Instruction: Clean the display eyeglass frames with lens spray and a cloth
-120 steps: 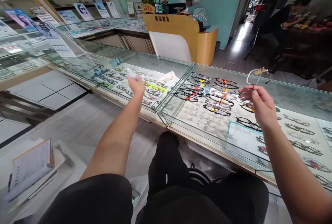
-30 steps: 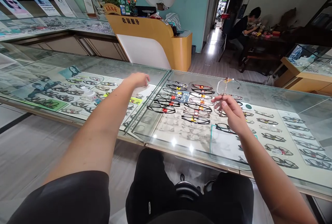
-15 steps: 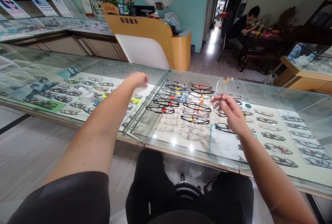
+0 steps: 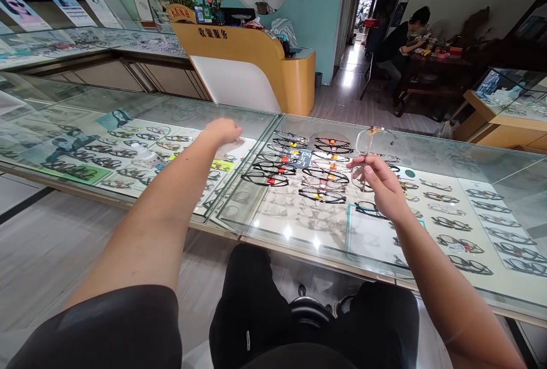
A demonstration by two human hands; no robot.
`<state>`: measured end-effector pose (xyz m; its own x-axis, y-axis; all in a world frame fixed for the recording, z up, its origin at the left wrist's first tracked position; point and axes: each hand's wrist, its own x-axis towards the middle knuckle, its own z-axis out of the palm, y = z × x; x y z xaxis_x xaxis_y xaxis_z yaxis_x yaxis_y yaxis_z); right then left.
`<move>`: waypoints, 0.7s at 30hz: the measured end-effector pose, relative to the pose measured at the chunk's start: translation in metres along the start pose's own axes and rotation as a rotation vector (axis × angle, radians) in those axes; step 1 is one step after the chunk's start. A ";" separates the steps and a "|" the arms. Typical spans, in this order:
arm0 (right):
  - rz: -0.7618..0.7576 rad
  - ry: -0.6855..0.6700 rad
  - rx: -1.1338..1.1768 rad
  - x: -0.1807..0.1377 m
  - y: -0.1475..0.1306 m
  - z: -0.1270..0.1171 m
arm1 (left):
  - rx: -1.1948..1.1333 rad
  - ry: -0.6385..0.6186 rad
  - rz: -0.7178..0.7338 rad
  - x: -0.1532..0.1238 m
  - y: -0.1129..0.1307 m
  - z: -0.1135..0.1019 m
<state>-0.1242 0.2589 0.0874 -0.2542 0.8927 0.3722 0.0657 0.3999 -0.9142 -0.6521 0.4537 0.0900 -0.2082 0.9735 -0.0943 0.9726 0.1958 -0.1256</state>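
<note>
My right hand [image 4: 386, 182] pinches a pair of eyeglasses [image 4: 364, 142] with a thin, light rim, held up on edge above the glass counter. One temple sticks out to the right. On the far part of the glass counter top [image 4: 250, 121] rests my left hand [image 4: 221, 131], its fingers curled in; whatever lies under them is hidden. Between the hands, rows of folded eyeglasses [image 4: 322, 195], mostly dark-framed with yellow, red or orange tags, lie on the glass. A dark pair [image 4: 267, 179] is at the left of these rows.
More eyeglasses [image 4: 470, 265] are displayed inside the case on both sides. A small white bottle [image 4: 143, 152] stands at left. Beyond are a yellow reception desk [image 4: 243, 44] and a seated person [image 4: 401, 44] at a dark table. A wheeled base [image 4: 310, 306] shows between my knees.
My left hand has shifted very slightly left. My right hand holds the eyeglasses in nearly the same place.
</note>
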 end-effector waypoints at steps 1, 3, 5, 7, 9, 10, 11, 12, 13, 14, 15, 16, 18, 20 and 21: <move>0.001 0.002 -0.001 0.000 0.000 0.000 | -0.006 0.012 -0.008 -0.001 0.000 0.000; 0.003 0.005 -0.004 0.000 0.000 0.000 | -0.019 0.039 -0.016 -0.004 0.000 0.003; -0.001 0.003 -0.006 0.000 -0.001 0.001 | -0.036 0.068 -0.014 -0.008 0.000 0.007; -0.008 -0.003 -0.004 0.000 -0.001 0.001 | -0.058 0.096 -0.015 -0.012 0.001 0.012; -0.008 -0.009 0.000 0.000 -0.002 0.001 | -0.087 0.121 -0.019 -0.017 0.001 0.017; -0.006 -0.010 -0.001 0.000 -0.002 0.002 | -0.104 0.131 -0.023 -0.019 0.001 0.020; -0.003 -0.010 -0.002 0.000 -0.002 0.002 | -0.120 0.139 -0.026 -0.021 0.001 0.022; -0.001 -0.011 -0.003 0.000 -0.002 0.002 | -0.135 0.143 -0.029 -0.022 0.002 0.024; -0.001 -0.011 -0.004 0.000 -0.002 0.002 | -0.150 0.145 -0.029 -0.023 0.002 0.026; -0.002 -0.011 -0.005 0.000 -0.003 0.002 | -0.162 0.144 -0.029 -0.024 0.002 0.027; -0.004 -0.012 -0.006 0.000 -0.003 0.002 | -0.171 0.141 -0.029 -0.024 0.002 0.028; -0.006 -0.012 -0.006 0.000 -0.003 0.002 | -0.178 0.140 -0.029 -0.025 0.002 0.029; -0.009 -0.015 -0.008 0.000 -0.003 0.002 | -0.185 0.145 -0.034 -0.024 0.003 0.030; -0.012 -0.017 -0.010 0.000 -0.003 0.002 | -0.184 0.150 -0.042 -0.024 0.005 0.031; -0.013 -0.017 -0.015 0.000 -0.003 0.002 | -0.181 0.151 -0.046 -0.024 0.006 0.032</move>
<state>-0.1261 0.2572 0.0894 -0.2715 0.8838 0.3811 0.0771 0.4146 -0.9067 -0.6447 0.4281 0.0603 -0.2476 0.9671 0.0579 0.9681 0.2446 0.0544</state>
